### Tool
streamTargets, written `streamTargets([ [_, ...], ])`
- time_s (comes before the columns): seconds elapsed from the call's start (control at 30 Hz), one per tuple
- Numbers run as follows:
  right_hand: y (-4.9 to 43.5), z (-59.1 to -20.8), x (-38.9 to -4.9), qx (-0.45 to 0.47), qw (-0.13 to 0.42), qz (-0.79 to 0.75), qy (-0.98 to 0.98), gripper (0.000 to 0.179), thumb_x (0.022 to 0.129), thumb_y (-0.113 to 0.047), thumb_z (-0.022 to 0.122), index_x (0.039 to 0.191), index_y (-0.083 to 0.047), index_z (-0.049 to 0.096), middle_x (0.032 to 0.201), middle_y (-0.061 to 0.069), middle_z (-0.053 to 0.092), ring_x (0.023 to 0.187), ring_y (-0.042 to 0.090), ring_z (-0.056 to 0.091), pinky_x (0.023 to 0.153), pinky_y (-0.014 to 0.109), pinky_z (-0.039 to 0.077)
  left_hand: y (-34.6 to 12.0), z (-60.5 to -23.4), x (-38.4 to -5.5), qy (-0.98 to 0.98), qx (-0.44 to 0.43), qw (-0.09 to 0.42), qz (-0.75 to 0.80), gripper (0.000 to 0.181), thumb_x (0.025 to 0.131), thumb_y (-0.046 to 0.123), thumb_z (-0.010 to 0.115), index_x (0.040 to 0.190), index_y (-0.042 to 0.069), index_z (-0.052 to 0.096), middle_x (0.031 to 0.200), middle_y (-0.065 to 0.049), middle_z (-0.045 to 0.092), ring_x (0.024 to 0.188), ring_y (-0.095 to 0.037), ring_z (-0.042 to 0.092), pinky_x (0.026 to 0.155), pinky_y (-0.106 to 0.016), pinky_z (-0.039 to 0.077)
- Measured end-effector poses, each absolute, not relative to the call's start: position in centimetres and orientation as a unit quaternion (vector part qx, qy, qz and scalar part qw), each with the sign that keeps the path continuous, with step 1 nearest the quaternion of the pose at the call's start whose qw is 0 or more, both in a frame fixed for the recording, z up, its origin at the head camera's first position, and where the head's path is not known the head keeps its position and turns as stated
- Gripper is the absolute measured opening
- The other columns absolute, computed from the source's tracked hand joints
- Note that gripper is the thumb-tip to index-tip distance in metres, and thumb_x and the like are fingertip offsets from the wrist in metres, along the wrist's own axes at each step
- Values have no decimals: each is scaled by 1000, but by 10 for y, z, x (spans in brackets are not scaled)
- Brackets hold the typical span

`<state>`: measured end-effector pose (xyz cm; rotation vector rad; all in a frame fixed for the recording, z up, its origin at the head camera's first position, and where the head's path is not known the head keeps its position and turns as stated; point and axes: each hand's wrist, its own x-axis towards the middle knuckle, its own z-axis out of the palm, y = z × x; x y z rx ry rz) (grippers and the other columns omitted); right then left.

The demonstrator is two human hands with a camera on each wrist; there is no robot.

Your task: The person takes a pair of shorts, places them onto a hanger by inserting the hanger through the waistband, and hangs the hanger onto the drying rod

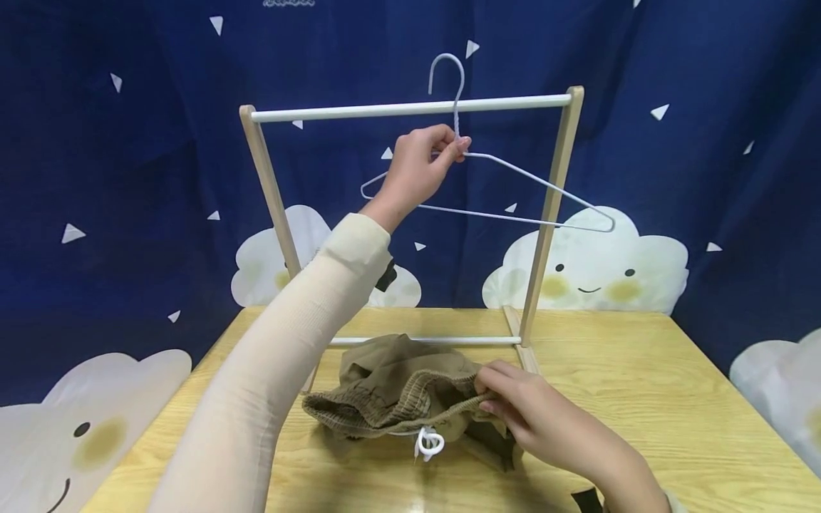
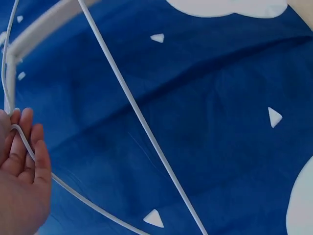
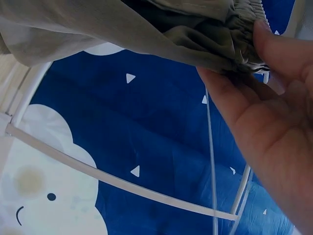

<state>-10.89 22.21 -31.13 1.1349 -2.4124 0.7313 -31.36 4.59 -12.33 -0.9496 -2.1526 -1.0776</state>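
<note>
A white wire hanger (image 1: 513, 214) is held up by my left hand (image 1: 423, 164), which pinches it at the neck just below the hook. The hook stands above the rail of the rack, and whether it touches the rail I cannot tell. My right hand (image 1: 532, 413) pinches the elastic waistband of a brown-olive garment (image 1: 398, 363) with a white drawstring (image 1: 430, 443). The waistband gapes toward me, and the lower part of the garment is bunched behind it. In the right wrist view the thumb and fingers grip the gathered waistband (image 3: 247, 34).
A rack with wooden legs (image 1: 554, 192) and a white top rail (image 1: 346, 112) stands at the back of the wooden table (image 1: 628, 399). Its lower white bar (image 1: 468, 341) runs behind the garment. A dark blue curtain (image 1: 160, 157) with clouds and triangles hangs behind and at both sides.
</note>
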Motion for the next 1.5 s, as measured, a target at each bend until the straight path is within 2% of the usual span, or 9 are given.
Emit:
streamTargets([
  [0.17,223,-310,-109,389,207,253,-861,25,90,5,70,97,-17,58,105,-4,57,88,6,53,71,18,49,40,-137,-278,-771,-372,311,-413,25,102,29,62,96,8,74,91,-2,77,92,-9,71,73,-18,50],
  [0.27,224,-309,-110,381,220,251,-862,27,89,9,69,98,-15,61,113,1,59,94,9,57,75,21,53,23,-156,-252,-752,-370,346,-423,24,101,28,64,93,8,75,87,-1,77,80,-9,70,65,-20,52],
  [0.4,226,-309,-111,374,223,250,-865,30,88,13,67,101,-14,62,118,3,60,99,12,60,80,25,56,-12,-193,-219,-747,-355,415,-378,22,100,25,67,87,8,73,80,-1,75,68,-11,65,53,-24,47],
  [0.5,229,-310,-112,370,228,244,-867,30,88,12,67,102,-13,62,117,2,60,100,12,59,82,27,56,-39,-220,-194,-758,-319,470,-319,19,97,23,71,83,9,70,74,-1,70,63,-13,60,51,-27,45],
  [0.6,233,-311,-115,367,236,240,-867,28,87,10,69,103,-13,63,113,-1,60,98,10,58,82,27,56,-60,-238,-173,-771,-279,493,-292,17,93,21,75,83,9,70,71,-1,64,61,-13,53,49,-30,39],
  [0.97,233,-314,-119,362,268,242,-860,33,85,12,71,102,-14,61,101,-8,59,87,5,54,74,23,52,-98,-252,-132,-802,-200,492,-272,11,89,17,79,81,13,72,69,2,64,63,-10,56,54,-27,39],
  [1.13,239,-313,-119,338,295,239,-861,35,83,15,72,102,-12,61,97,-7,60,82,5,55,68,22,52,-101,-251,-129,-810,-202,480,-269,11,89,17,79,82,12,72,68,1,62,62,-10,53,56,-24,36],
  [1.3,237,-311,-121,323,303,247,-862,32,85,15,69,101,-12,60,93,-7,57,78,4,51,65,20,49,-102,-253,-129,-826,-203,457,-258,11,90,19,79,83,13,73,68,2,60,60,-9,50,50,-25,34],
  [1.5,230,-314,-121,320,316,263,-853,35,83,18,68,99,-12,61,91,-8,57,77,4,50,66,14,44,-88,-261,-136,-845,-225,420,-242,14,91,26,76,84,15,73,71,4,65,57,-8,52,47,-27,39],
])
